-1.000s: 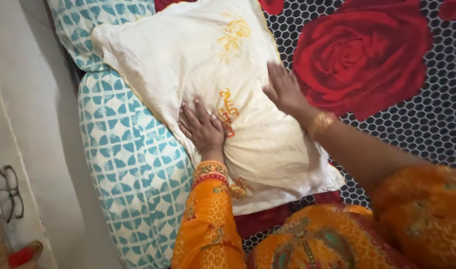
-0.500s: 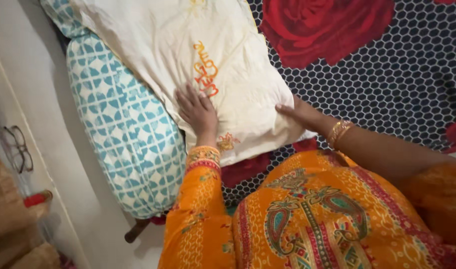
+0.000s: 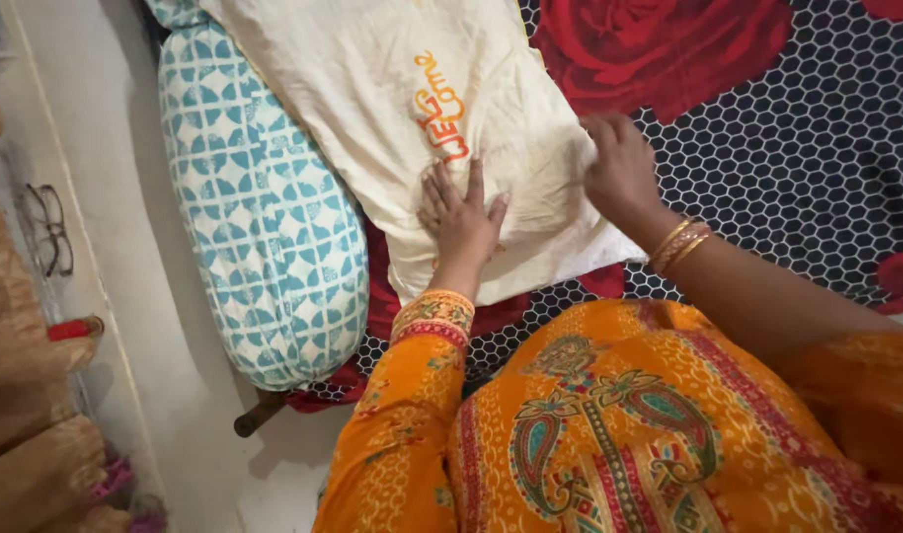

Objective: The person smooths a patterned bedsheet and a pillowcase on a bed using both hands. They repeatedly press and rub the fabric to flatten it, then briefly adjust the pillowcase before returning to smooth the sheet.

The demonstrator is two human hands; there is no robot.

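At the bottom of the frame an orange patterned garment [image 3: 609, 434] is seen, with its embroidered sleeve cuff [image 3: 433, 318] at lower centre. Beyond it a black honeycomb-printed bedsheet with large red roses [image 3: 767, 128] is spread over the bed and fills the right half of the frame. A strip of pale floor [image 3: 175, 395] is left open along the lower left, bordered by a white ledge on which a pair of dark-framed spectacles [image 3: 48, 229] is laid at the left edge. A teal-and-white patterned bolster pillow [image 3: 264, 207] is laid along the bed's left side. Touching it on the right, a cream cotton pillow with orange embroidered lettering [image 3: 402, 109] is stretched from centre to top of frame; its near edge lies just above the cuff. The left hand [image 3: 461, 215] is pressed flat on the cream pillow, fingers spread open. The right hand [image 3: 621, 170], with gold bangles [image 3: 676, 245] at the wrist, is curled at the pillow's right edge, and the fabric is pinched between its fingers.
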